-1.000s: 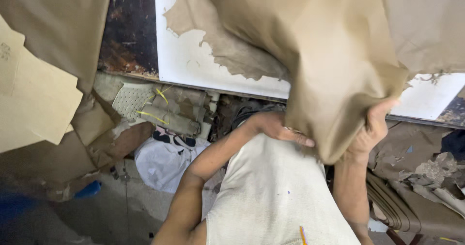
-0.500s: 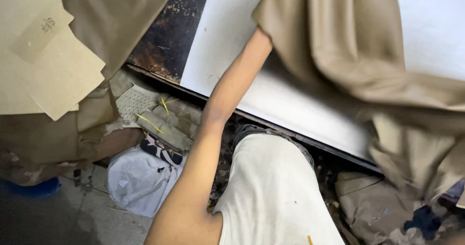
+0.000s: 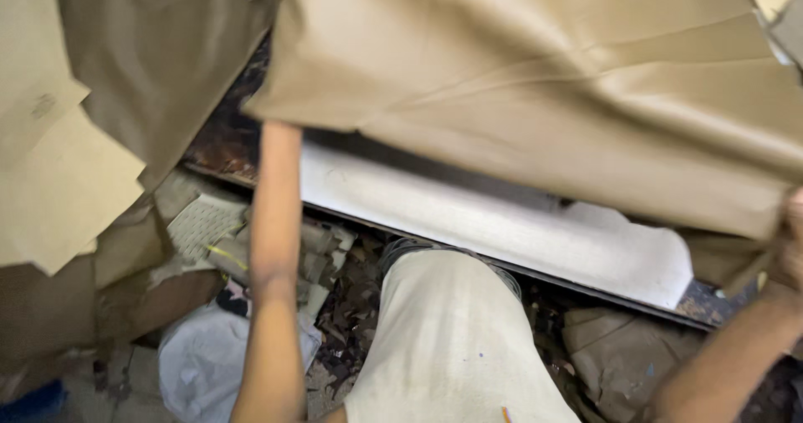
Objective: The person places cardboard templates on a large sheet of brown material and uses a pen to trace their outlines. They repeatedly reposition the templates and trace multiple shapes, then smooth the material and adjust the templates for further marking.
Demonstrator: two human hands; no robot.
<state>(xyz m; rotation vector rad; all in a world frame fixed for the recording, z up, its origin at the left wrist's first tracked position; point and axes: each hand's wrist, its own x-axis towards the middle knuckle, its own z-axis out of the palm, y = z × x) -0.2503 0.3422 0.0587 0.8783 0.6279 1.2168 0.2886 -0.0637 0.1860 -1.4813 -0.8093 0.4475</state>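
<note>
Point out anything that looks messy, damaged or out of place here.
Torn scraps and offcuts litter the floor below the white table edge, beside a crumpled white bag. The tan sheet that the right hand grips hangs creased and uneven. The dark surface looks stained and worn.

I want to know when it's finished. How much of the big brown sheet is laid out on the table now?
Done: the tan sheet is lifted and spread wide over the white table. In hand: the right hand grips its right edge; the left arm reaches up under it, hand hidden. Left: the sheet hangs above the table, with the table's near strip uncovered.
</note>
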